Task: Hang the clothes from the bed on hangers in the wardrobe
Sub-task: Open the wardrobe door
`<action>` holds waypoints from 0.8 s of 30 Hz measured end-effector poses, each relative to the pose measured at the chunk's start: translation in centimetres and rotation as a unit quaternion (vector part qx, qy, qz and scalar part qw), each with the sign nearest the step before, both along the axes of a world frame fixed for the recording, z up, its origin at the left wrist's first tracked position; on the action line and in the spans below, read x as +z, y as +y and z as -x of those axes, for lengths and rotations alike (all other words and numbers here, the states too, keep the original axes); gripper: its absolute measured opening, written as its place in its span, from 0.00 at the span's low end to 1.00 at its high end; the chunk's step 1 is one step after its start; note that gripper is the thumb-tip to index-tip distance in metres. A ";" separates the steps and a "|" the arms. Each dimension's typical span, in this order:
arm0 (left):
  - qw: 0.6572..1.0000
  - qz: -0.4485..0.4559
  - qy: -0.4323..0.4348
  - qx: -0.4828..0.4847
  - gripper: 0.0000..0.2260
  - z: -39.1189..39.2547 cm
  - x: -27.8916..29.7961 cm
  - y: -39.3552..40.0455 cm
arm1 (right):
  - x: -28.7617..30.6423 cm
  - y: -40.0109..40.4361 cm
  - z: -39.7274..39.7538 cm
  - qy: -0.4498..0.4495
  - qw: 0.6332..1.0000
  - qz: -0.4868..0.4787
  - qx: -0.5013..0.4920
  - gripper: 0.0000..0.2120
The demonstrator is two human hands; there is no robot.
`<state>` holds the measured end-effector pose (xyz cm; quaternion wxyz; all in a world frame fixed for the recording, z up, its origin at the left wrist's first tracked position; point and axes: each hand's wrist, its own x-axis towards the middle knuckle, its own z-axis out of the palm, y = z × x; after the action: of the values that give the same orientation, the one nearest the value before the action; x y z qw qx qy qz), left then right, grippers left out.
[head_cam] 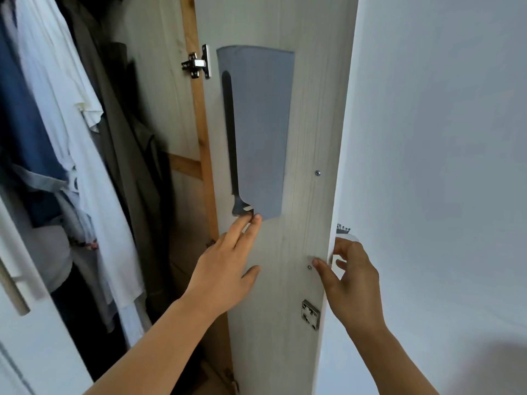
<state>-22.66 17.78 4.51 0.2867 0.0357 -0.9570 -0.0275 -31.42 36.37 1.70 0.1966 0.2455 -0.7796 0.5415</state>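
Observation:
The open wardrobe door stands in front of me, its pale wood-grain inner face toward me. My left hand lies flat on that face with straight fingers, the fingertips reaching the lower edge of a grey panel stuck on the door. My right hand holds the door's free edge, thumb on the inner face and fingers curled round to the outer side. Inside the wardrobe at left hang clothes: a blue garment, a white shirt and a dark brownish coat. No hanger or bed shows.
A metal hinge joins the door to the wooden frame. A metal catch plate sits low on the door. A white wall fills the right side. Another white door with a handle is at far left.

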 end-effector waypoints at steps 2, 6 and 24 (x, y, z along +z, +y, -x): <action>1.000 -0.001 0.000 0.002 0.39 0.4 -0.1 0.3 | 0.0 0.2 0.3 -0.006 1.000 0.015 0.007 0.11; 1.000 -0.006 -0.018 0.010 0.39 0.5 0.0 0.8 | -0.3 0.3 1.0 -0.010 0.999 0.038 0.016 0.11; 0.978 -0.077 0.041 0.190 0.26 -11.2 -1.0 -11.1 | 0.6 -10.8 -6.7 0.088 0.974 -0.098 0.182 0.14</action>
<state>-11.41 6.67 3.53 0.3223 0.2378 -0.9150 -0.0479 -24.67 25.54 2.26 0.1378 0.4481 -0.7507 0.4655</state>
